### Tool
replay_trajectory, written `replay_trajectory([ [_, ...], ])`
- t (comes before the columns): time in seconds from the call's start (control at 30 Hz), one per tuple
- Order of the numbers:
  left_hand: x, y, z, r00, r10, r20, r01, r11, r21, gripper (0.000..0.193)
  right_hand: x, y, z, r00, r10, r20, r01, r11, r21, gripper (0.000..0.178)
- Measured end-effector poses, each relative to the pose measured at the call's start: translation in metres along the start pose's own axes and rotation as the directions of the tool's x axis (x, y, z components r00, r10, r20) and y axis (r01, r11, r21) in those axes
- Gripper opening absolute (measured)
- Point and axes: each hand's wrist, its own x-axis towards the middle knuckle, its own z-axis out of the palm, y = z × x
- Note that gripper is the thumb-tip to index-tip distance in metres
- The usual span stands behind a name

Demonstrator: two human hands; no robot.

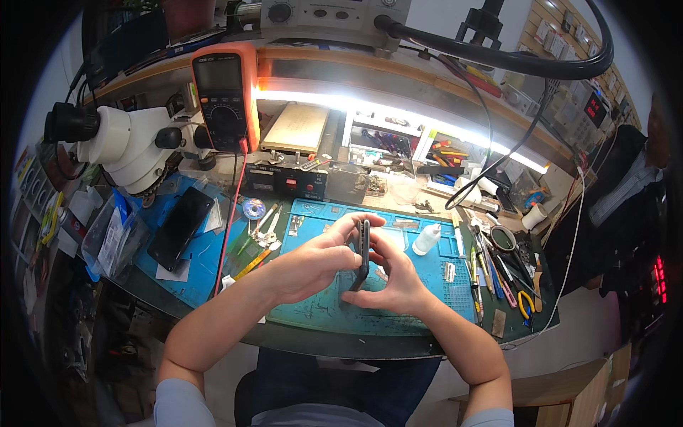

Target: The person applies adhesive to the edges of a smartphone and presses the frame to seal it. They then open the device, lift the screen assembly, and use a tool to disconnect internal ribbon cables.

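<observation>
Between my two hands a dark smartphone [363, 256] stands on edge, its narrow side turned up toward me, held above the blue repair mat [306, 317]. My left hand [324, 260] presses against its left side, thumb on the casing and fingers reaching over the top. On the other side my right hand [395, 281] grips the phone, with the thumb at its lower end and fingers behind it. The phone's two broad faces are mostly hidden by this angle. A white squeeze bottle [427, 240] stands on the mat to the right of my hands.
At the left lies another black phone [181, 228], near a white microscope [128, 146]. An orange multimeter [226, 96] leans at the back, its red lead [232, 220] crossing the bench. Tweezers, yellow-handled pliers [526, 304] and other tools crowd the right. A thick black hose [526, 67] arches overhead.
</observation>
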Motion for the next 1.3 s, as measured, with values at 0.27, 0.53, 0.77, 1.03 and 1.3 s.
replay_trajectory([
  [0.27,0.005,0.014,0.006,0.997,-0.065,-0.029,0.068,0.991,0.117,0.069,0.0,-0.002,-0.001,0.998,-0.058,-0.004,0.058,0.996,-0.067,0.091],
  [0.53,0.002,0.021,0.013,0.994,-0.055,-0.093,0.073,0.977,0.199,0.071,0.002,0.0,0.0,1.0,-0.011,0.011,0.011,0.999,-0.031,0.097],
  [0.77,-0.003,0.01,0.003,0.999,-0.032,-0.011,0.033,0.996,0.085,0.078,0.002,0.002,0.001,0.996,-0.087,0.004,0.087,0.995,-0.051,0.091],
  [1.03,-0.002,0.017,0.008,0.999,-0.046,0.002,0.045,0.984,0.171,0.08,0.002,0.001,0.0,0.997,-0.079,0.007,0.079,0.996,-0.051,0.091],
  [1.3,0.003,0.025,0.013,0.979,0.188,-0.082,-0.074,0.696,0.714,0.076,0.004,0.006,-0.001,0.999,-0.038,-0.032,0.038,0.999,-0.005,0.09],
])
